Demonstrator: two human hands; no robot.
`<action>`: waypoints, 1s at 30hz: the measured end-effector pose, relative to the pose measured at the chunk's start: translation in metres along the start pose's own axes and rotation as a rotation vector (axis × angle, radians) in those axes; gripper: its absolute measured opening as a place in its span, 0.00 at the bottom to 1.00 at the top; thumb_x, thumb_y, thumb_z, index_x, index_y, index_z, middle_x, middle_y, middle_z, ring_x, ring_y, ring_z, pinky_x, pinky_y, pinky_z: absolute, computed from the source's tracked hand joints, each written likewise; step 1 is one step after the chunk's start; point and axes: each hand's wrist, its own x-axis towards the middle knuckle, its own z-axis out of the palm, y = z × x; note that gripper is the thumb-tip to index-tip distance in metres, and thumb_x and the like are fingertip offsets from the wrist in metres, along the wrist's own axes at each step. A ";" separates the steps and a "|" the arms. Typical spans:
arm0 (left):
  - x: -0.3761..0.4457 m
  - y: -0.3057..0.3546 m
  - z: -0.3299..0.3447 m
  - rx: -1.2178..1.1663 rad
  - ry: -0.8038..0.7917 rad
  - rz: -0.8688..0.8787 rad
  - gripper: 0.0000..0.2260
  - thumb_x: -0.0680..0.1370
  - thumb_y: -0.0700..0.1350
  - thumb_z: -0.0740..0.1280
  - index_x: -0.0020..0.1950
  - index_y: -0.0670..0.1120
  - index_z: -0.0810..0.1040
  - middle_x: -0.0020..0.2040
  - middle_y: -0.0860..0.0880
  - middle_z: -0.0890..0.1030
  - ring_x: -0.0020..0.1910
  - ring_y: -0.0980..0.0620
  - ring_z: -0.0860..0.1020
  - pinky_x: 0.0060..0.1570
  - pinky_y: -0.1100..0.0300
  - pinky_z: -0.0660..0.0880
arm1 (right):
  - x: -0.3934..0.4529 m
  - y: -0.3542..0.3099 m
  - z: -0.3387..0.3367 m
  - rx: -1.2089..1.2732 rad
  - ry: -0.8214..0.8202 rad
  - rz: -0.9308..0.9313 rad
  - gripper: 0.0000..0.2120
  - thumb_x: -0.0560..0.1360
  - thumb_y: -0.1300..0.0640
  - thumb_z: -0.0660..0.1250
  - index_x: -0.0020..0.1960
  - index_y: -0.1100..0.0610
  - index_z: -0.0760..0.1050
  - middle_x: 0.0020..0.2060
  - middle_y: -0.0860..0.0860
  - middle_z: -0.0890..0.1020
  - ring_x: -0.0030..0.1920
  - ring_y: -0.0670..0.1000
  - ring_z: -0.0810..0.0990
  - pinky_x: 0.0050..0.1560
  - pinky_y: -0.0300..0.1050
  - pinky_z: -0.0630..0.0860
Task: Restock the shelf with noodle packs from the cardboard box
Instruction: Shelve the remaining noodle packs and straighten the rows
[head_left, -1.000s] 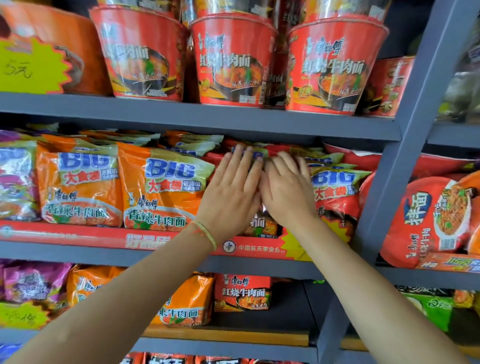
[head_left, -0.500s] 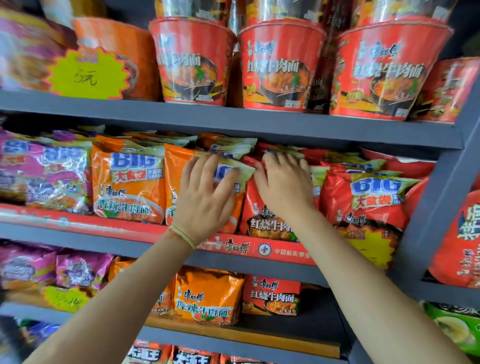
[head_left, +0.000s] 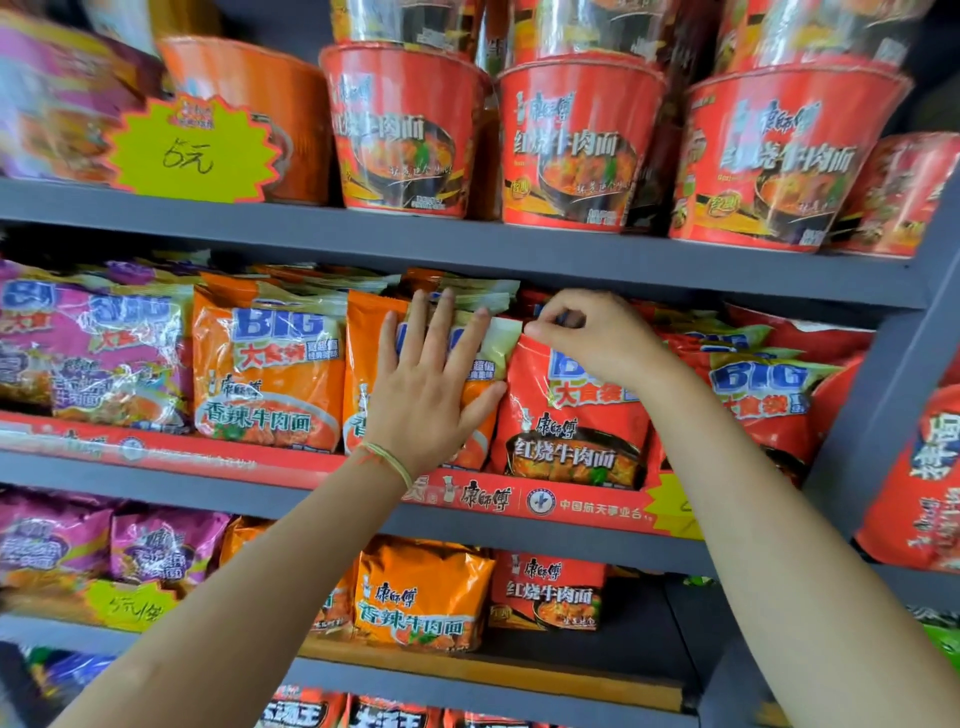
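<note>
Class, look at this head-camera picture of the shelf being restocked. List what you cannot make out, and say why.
- Cardboard box: nowhere in the head view, outside the frame.
- Orange pack front: partly covered by the flat left hand.
- Red pack top edge: hidden where the right hand pinches it.
- Purple packs: print blurred near the left edge.
- Packs behind the front row: hidden.

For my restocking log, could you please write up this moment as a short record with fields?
place: grey shelving stocked with instant noodles
top shelf: red noodle cups, yellow price tag
middle shelf: purple, orange and red noodle packs standing in a row
left hand: fingers straight, pressed flat on the orange pack
right hand: pinches the top edge of the red pack
lower shelf: more packs, with a bare gap at the right
cardboard box: not in view
</note>
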 end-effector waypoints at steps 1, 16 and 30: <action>0.000 0.000 0.000 -0.006 0.018 0.003 0.31 0.81 0.65 0.50 0.80 0.50 0.60 0.79 0.39 0.60 0.79 0.36 0.55 0.75 0.36 0.54 | 0.000 0.000 -0.003 0.035 -0.024 0.008 0.10 0.76 0.48 0.71 0.47 0.55 0.81 0.39 0.47 0.80 0.40 0.46 0.77 0.40 0.43 0.71; 0.001 0.028 0.000 0.013 -0.057 -0.103 0.51 0.69 0.80 0.49 0.82 0.48 0.51 0.81 0.38 0.52 0.79 0.35 0.48 0.73 0.31 0.49 | 0.000 0.011 -0.014 -0.082 0.017 0.076 0.09 0.81 0.53 0.64 0.49 0.58 0.79 0.45 0.51 0.82 0.46 0.51 0.79 0.45 0.47 0.73; 0.000 0.030 -0.005 -0.091 -0.064 -0.156 0.52 0.68 0.82 0.41 0.82 0.48 0.53 0.81 0.40 0.52 0.80 0.36 0.49 0.74 0.33 0.49 | -0.027 0.005 -0.025 -0.027 -0.048 0.018 0.13 0.84 0.52 0.55 0.49 0.59 0.72 0.38 0.51 0.74 0.37 0.48 0.71 0.37 0.45 0.65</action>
